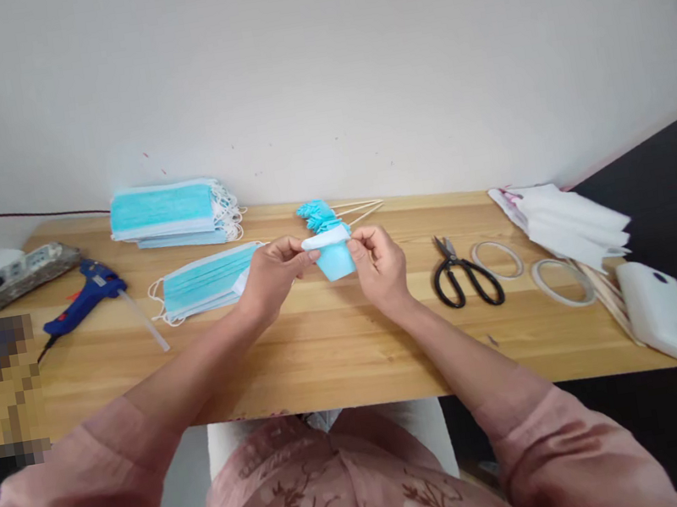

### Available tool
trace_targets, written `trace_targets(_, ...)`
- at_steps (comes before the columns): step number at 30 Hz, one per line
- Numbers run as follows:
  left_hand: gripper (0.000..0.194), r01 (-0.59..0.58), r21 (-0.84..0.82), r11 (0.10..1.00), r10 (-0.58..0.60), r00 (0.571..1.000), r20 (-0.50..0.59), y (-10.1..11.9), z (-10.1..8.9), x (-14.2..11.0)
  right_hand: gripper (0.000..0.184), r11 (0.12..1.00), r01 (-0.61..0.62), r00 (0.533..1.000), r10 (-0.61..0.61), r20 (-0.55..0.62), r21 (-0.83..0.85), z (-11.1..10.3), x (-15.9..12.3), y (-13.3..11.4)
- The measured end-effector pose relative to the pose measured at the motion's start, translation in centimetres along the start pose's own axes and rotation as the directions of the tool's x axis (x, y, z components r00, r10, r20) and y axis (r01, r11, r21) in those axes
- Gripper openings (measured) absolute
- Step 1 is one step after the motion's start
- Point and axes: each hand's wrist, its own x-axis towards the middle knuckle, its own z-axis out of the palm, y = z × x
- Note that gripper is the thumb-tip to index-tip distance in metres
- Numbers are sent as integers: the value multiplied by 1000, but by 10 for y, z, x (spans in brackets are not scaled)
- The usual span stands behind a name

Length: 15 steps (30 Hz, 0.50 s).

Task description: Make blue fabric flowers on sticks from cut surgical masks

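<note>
Between my two hands, above the middle of the table, is a small blue piece of face-mask fabric [336, 263] with a white band along its top. My left hand [274, 276] pinches its left end, and my right hand [380, 264] pinches the right end. Just behind it lie blue ruffled fabric flowers [318, 214] on thin wooden sticks [363, 208]. Close to my left hand, a few blue face masks [207, 281] lie flat with their ear loops showing.
A tall stack of face masks [161, 210] stands by the wall. Left are a blue glue gun [94, 292] and a power strip [26, 269]. Right are black-handled scissors [464, 275], tape rolls [562, 282], white sheets [571, 221] and a white boxy object [662, 309].
</note>
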Motion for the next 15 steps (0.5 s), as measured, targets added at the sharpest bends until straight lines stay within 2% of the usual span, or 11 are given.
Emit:
trace_targets(5,32,109,-250,962,-103,994,37,2,13,4,19,1000,-6,999,7,-40,11,-2,4,2)
trace_targets(8,29,141,-320,937,-130,990,55,-3,17,6,19,1000,-24,998,24,-59,-7,-2,4,3)
trace_targets(15,31,41,-363,931,-57,998,-34,-10,19,2,20,991,-103,994,105,-25,84,4,3,4)
